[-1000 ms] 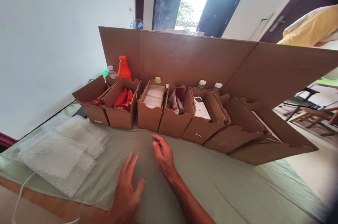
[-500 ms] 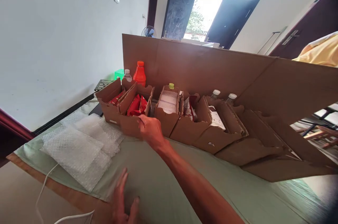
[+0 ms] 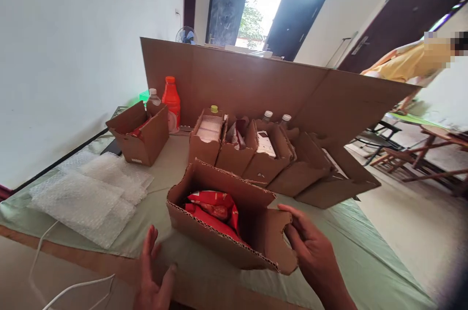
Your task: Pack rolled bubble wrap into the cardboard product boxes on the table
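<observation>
My right hand (image 3: 310, 246) grips the notched end of a cardboard box (image 3: 219, 239) with an open top. Red shiny packets (image 3: 215, 207) lie inside the box, which stands at an angle near the front of the table. To the left of it is my left hand (image 3: 155, 271), fingers apart, touching nothing. Behind, another cardboard box (image 3: 144, 142) with something red inside stands alone at the left. Several more cardboard boxes (image 3: 241, 154) form a row behind the one I hold.
Bubble wrap sheets (image 3: 80, 198) lie on the green cloth (image 3: 365, 256) at the left. A red-orange bottle (image 3: 170, 100) and clear bottles stand by a tall cardboard panel (image 3: 226, 78). A white cable (image 3: 78, 285) hangs at the front edge. A person in yellow (image 3: 405, 64) is beyond the panel.
My right hand has drawn the box with red packets out of the row, towards me and to the right, and turned it. A gap shows where it stood. The camera view has shifted right.
</observation>
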Available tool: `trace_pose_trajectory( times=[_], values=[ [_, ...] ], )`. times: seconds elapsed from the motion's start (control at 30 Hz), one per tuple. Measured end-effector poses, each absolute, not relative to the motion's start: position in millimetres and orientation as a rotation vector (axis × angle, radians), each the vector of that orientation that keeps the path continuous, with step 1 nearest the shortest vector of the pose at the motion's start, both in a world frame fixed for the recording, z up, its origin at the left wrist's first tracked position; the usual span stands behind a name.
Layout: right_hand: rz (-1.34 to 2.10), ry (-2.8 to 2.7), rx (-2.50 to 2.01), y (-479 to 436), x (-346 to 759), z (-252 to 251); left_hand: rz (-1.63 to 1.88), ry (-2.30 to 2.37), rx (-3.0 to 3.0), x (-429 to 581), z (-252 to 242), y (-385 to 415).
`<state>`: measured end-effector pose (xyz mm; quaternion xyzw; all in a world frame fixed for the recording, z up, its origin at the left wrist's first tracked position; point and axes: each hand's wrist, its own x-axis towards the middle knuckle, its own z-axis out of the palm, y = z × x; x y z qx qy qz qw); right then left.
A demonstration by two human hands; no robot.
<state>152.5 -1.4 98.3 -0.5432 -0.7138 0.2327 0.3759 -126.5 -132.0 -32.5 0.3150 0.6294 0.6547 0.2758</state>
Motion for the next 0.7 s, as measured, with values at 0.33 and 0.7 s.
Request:
trace_pose_trajectory(
  times=[0.33,0.7],
  values=[
    [0.787,-1.836,-1.413,-51.7,154.3,-21.0,1.545,1.521,1.059,-117.8,-29.1,-96.0],
    [0.661,-1.768,-1.418,39.7,145.1,47.9,1.623,1.662,0.879,-104.1,2.0,-28.8]
  ],
)
